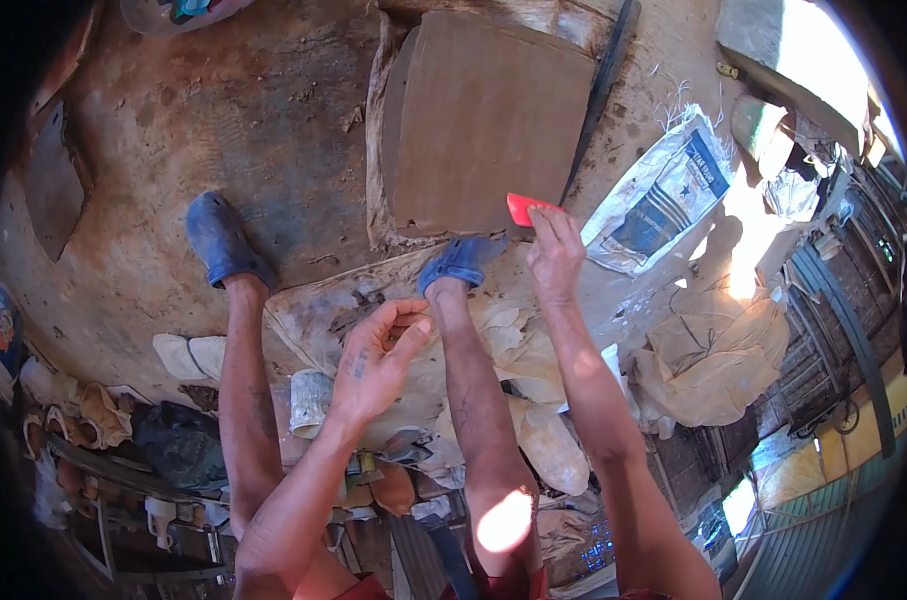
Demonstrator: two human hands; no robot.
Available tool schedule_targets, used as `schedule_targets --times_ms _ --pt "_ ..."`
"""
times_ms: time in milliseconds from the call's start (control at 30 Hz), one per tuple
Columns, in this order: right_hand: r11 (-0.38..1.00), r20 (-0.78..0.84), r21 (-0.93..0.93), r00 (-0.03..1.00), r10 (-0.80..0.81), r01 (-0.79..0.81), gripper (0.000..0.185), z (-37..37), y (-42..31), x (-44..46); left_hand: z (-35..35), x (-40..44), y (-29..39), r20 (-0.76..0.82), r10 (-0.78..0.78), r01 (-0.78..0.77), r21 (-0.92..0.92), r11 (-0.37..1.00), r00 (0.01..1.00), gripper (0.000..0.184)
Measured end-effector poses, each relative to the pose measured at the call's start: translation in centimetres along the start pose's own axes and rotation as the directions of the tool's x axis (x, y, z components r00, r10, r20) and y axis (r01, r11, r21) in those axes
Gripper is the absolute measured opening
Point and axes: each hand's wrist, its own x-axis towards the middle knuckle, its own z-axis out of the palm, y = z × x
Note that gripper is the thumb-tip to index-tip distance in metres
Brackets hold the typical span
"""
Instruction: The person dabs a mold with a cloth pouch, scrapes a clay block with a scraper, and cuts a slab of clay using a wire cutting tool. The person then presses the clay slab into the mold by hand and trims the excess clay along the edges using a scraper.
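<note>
One red piece [520, 209] in the right hand [556, 256]

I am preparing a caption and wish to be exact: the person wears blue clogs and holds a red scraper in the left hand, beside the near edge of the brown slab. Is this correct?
Not quite: the head view shows the red scraper in the right hand, beside the near edge of the brown slab. The blue clogs are correct.
</note>
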Motion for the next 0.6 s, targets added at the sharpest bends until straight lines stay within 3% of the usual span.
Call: schedule_targets --times_ms 267,367,433,600 --pt "0.993 0.040 0.057 0.994 0.098 -0.100 0.038 -0.3 -2.3 -3.1 -1.1 -0.8 -0.3 0.044 -0.014 0.011 0.066 0.998 0.999 0.038" --pt "0.969 -0.061 0.091 0.970 0.236 -0.230 0.033 -1.1 -1.9 -2.4 -1.7 -0.8 -0.2 0.040 -0.003 0.000 0.057 0.998 0.999 0.038" --pt "0.847 -0.055 0.077 0.846 0.530 -0.525 0.029 -0.7 -1.6 -2.1 -2.2 -1.0 0.3 0.044 0.000 -0.003 0.067 0.998 0.999 0.038" --pt "0.811 -0.115 0.016 0.805 0.582 -0.585 0.027 2.7 -4.9 -2.1 -3.1 -2.1 1.0 0.056 -0.003 0.002 0.029 1.000 0.998 0.037"
